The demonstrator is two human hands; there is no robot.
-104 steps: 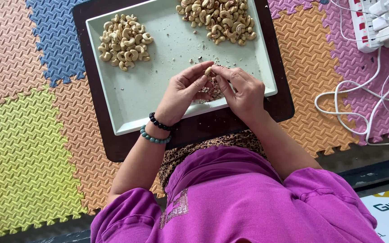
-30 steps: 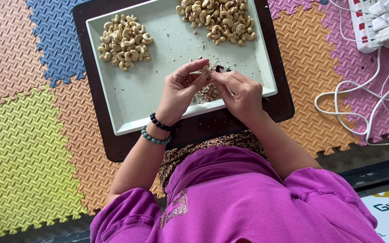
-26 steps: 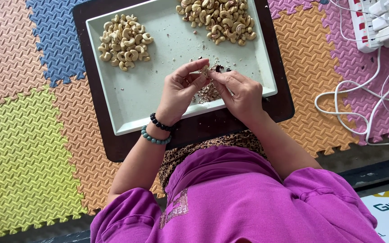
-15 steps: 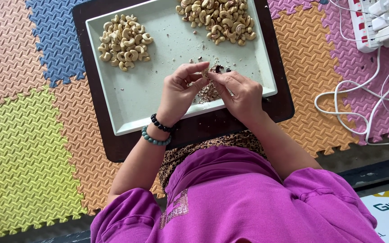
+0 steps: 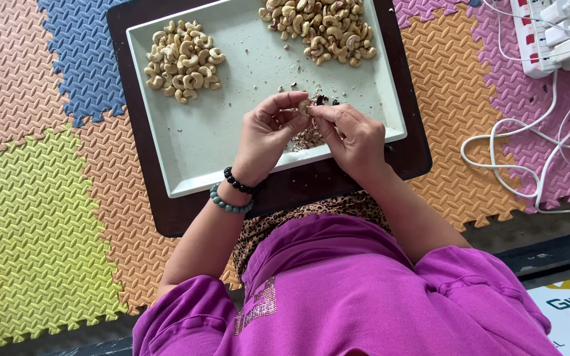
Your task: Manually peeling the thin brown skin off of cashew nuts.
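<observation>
I am holding one small pale curved cashew nut (image 5: 304,105) between the fingertips of both my hands. My left hand (image 5: 266,137) is pinching it from the left side, and my right hand (image 5: 354,137) is pinching it from the right side, so both hands are closed tight on the nut. The nut is sitting up in the air, just over the near part of the pale green flat tray (image 5: 212,142). It is looking light and creamy, and only a little bit of it is peeking out.

Right under my hands a little heap of brown skin bits (image 5: 309,136) is lying on the tray. Far up on the left a pile of clean pale cashews (image 5: 181,61) is resting, well apart from my hands. Up on the right a bigger pile of browner cashews (image 5: 321,28) is lying, and its top is getting cut off by the edge of the view. The middle and near left of the tray are staying bare, so there is open room there. The tray is sitting on a dark brown board (image 5: 411,155), which is lying on colourful foam puzzle mats (image 5: 34,198).

My fingers are covering most of the nut, so I cannot tell whether any skin is left on it. White cables (image 5: 529,148) are curling on the mats at the right.
</observation>
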